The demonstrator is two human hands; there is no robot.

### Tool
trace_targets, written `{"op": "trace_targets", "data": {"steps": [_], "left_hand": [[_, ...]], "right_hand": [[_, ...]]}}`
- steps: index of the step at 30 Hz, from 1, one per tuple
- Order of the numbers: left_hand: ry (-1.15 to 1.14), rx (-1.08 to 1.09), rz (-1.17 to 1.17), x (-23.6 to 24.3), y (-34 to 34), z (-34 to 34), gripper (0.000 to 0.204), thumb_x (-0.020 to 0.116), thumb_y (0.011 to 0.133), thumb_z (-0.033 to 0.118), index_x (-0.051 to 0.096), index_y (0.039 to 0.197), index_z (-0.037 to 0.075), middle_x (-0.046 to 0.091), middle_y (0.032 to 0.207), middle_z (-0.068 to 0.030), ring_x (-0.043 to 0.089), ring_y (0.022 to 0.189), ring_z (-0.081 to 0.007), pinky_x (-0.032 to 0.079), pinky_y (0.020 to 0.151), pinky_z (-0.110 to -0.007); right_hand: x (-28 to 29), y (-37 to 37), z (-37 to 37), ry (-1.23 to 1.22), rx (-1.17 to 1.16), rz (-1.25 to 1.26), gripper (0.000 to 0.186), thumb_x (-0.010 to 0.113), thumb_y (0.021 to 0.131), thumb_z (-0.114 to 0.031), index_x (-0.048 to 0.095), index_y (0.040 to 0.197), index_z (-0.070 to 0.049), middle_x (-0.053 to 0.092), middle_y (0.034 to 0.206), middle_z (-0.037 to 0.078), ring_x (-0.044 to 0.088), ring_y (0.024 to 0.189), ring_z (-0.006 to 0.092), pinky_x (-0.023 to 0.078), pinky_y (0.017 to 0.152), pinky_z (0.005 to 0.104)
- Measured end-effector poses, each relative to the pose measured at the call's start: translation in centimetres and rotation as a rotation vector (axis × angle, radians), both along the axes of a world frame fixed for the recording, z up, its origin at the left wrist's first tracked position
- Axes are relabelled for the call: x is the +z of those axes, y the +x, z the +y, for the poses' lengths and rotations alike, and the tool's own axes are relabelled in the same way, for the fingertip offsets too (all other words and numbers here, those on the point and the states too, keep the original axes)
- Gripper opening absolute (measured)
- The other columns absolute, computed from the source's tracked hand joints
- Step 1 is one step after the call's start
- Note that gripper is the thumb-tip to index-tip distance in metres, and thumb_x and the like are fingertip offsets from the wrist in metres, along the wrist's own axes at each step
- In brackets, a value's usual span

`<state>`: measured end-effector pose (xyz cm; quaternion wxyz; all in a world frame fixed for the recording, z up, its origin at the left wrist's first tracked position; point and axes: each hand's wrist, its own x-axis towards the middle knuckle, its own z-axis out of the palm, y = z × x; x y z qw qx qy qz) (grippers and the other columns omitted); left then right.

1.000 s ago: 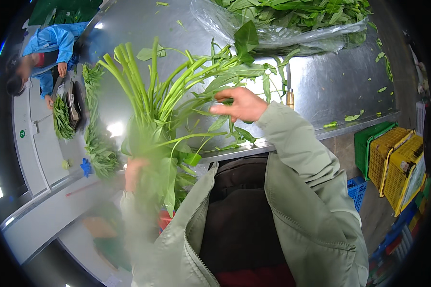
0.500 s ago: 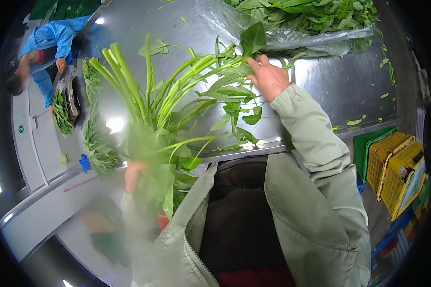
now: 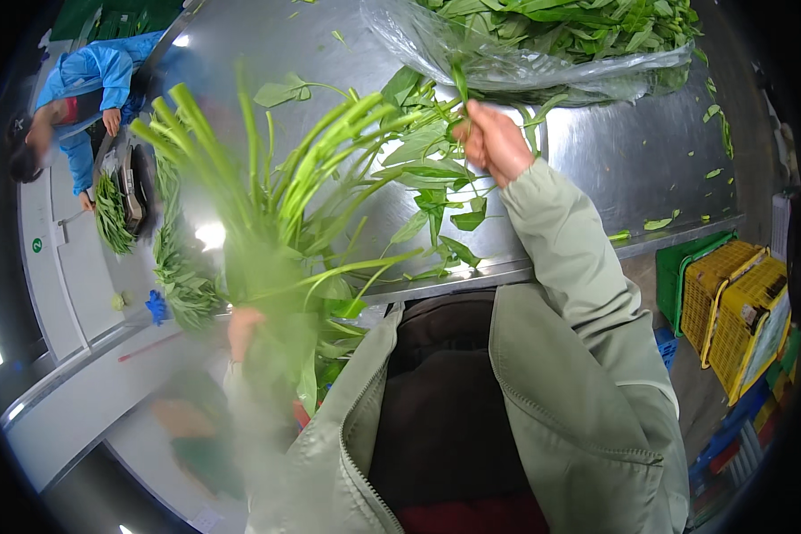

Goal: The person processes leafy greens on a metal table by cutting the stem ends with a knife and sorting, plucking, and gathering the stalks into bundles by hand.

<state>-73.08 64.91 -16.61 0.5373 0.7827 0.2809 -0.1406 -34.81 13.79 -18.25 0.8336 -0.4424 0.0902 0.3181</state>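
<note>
My left hand (image 3: 245, 331), partly blurred at the lower left, is closed around a thick bunch of water spinach (image 3: 280, 214). The cut stems fan out toward the far left, and leaves hang below the hand. My right hand (image 3: 498, 142) pinches a narrow green leaf (image 3: 459, 80) between thumb and fingers, over the far side of the metal table (image 3: 632, 169). Beside that hand, loose leafy stems (image 3: 432, 169) lie on the table near its front edge.
At the far right a clear plastic bag (image 3: 587, 76) bears a heap of leaves (image 3: 570, 31). Yellow crates (image 3: 730, 311) and a green crate (image 3: 672, 285) stand at the right. A co-worker in blue (image 3: 98, 76) handles greens at a scale (image 3: 133, 191). More greens (image 3: 182, 276) lie at the left.
My right hand has closed on a leaf, its fingers drawn in and turned upward. The stem ends of the bunch in my left hand have swung slightly left.
</note>
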Motion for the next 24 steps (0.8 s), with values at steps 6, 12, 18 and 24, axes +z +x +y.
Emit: {"op": "trace_targets", "data": {"steps": [6,12,18,24], "left_hand": [[-0.329,0.277,-0.005,1.1,2.9,-3.7,0.024,0.053,0.079,0.004,0.062,0.099,-0.006,0.066,0.095,-0.0134,0.064,0.081,-0.0214,0.052,0.075,-0.032],[-0.588,0.376,-0.006,7.7,8.3,-11.9,0.029,0.053,0.077,0.007,0.06,0.102,-0.006,0.066,0.096,-0.0146,0.064,0.082,-0.0234,0.053,0.075,-0.035],[-0.769,0.427,-0.053,10.8,10.6,-15.9,0.035,0.053,0.075,0.011,0.059,0.105,-0.006,0.066,0.097,-0.0159,0.065,0.082,-0.0254,0.054,0.076,-0.037],[-0.787,0.412,-0.107,12.0,12.8,-18.3,0.034,0.051,0.079,0.008,0.058,0.108,-0.009,0.066,0.099,-0.0168,0.065,0.082,-0.0254,0.055,0.073,-0.036]], "right_hand": [[-1.1,-8.6,5.3,0.004,0.47,0.063,0.043,0.055,0.093,-0.03,0.05,0.125,-0.002,0.059,0.108,0.006,0.048,0.057,0.0083,0.04,0.051,0.0235],[1.1,-5.6,5.5,0.426,0.408,0.197,0.024,0.048,0.097,-0.026,0.052,0.108,-0.005,0.054,0.081,0.0,0.04,0.053,0.006,0.028,0.045,0.0222],[-3.2,-2.1,-0.3,0.512,0.049,0.294,0.026,0.047,0.096,-0.033,0.051,0.098,-0.007,0.044,0.068,-0.003,0.033,0.045,0.0076,0.026,0.042,0.0239],[-0.1,-6.4,0.1,-0.399,0.791,-0.283,0.068,0.057,0.091,-0.04,0.035,0.14,0.001,0.065,0.11,0.012,0.058,0.055,0.0142,0.047,0.054,0.0235]]}}
